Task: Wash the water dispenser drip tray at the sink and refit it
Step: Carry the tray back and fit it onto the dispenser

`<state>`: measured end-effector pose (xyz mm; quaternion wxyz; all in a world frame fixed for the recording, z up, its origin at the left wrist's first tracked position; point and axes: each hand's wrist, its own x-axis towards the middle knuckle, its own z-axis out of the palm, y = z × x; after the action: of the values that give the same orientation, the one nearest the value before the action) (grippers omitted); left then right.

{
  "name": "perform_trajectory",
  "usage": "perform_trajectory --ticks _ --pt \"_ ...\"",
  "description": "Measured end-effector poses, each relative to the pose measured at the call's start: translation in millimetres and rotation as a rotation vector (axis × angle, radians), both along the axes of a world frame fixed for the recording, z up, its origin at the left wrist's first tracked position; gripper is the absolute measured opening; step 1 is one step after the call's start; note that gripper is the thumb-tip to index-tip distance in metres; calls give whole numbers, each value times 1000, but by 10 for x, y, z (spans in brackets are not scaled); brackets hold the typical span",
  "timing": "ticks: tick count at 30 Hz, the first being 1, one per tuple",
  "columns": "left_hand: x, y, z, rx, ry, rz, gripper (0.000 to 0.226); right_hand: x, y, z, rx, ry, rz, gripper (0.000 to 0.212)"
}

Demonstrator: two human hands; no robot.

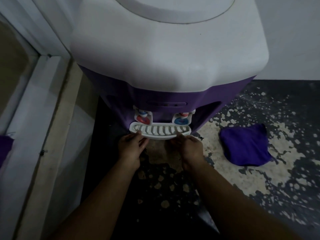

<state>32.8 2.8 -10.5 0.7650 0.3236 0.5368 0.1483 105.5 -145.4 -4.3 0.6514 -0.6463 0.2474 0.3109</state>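
Note:
The white slotted drip tray (160, 131) sits at the front of the purple and white water dispenser (166, 54), just below its two taps (181, 118). My left hand (132, 148) grips the tray's left front corner, thumb on top of the rim. My right hand (189, 147) grips the right front corner the same way, with its thumb on the grille. Both forearms reach in from the bottom of the head view.
A folded purple cloth (245, 146) lies on the worn, flaking dark floor (259, 184) to the right of the dispenser. A white door frame (43, 118) runs along the left. A pale wall (294, 37) stands behind the dispenser.

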Motion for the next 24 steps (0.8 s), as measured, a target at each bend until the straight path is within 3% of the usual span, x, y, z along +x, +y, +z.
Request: perform_trajectory --ticks 9,21,24 --pt "75 45 -34 26 39 21 31 -36 3 29 85 27 -99 37" --pt "137 120 12 89 155 -8 27 -68 92 -18 86 16 -133 15" --pt "142 122 18 100 146 8 22 -27 72 -50 -74 -37 16 15"
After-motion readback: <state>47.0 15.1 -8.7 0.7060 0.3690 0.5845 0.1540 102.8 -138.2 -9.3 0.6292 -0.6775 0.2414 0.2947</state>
